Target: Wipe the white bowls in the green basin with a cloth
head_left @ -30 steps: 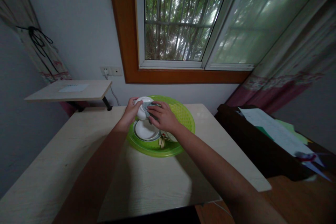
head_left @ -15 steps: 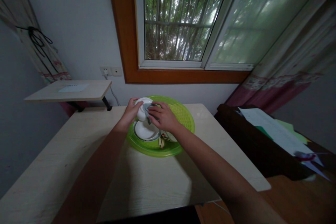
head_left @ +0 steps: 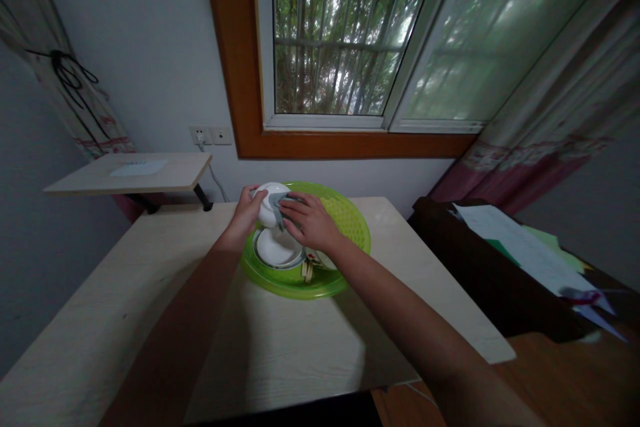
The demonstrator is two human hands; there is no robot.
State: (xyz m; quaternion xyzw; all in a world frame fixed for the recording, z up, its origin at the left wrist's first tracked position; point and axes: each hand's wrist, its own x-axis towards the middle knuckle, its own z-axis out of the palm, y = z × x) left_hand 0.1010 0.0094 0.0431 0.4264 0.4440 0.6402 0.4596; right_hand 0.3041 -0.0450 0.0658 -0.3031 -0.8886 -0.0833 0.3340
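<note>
While daylight falls through a barred window (head_left: 340,33), a person works with both bare hands over a pale wooden table (head_left: 295,347), where a slip could be costly. At left, the left hand (head_left: 246,212) grips a white bowl (head_left: 265,215) by its edge, thumb on the near side; should that pinch loosen on the smooth, glossy surface, the bowl could drop. It is held tilted above the left part of a green tray (head_left: 357,230), directly over a white dish (head_left: 276,248), so a fall could chip both; whether the two already touch cannot be told from this angle. Next along, a gray cloth (head_left: 277,202) lies against the bowl, its loose end hanging toward the dish, where it could snag the rim and tug at it. The right hand (head_left: 314,223) has its fingers bent over the cloth, pinning it to the bowl; too hard a push from this side might twist the bowl out of the opposite grip. Below that wrist sit small pale pieces (head_left: 307,272), too small to identify, and a patterned dish (head_left: 327,261), partly hidden, which a dipping forearm could knock.
</note>
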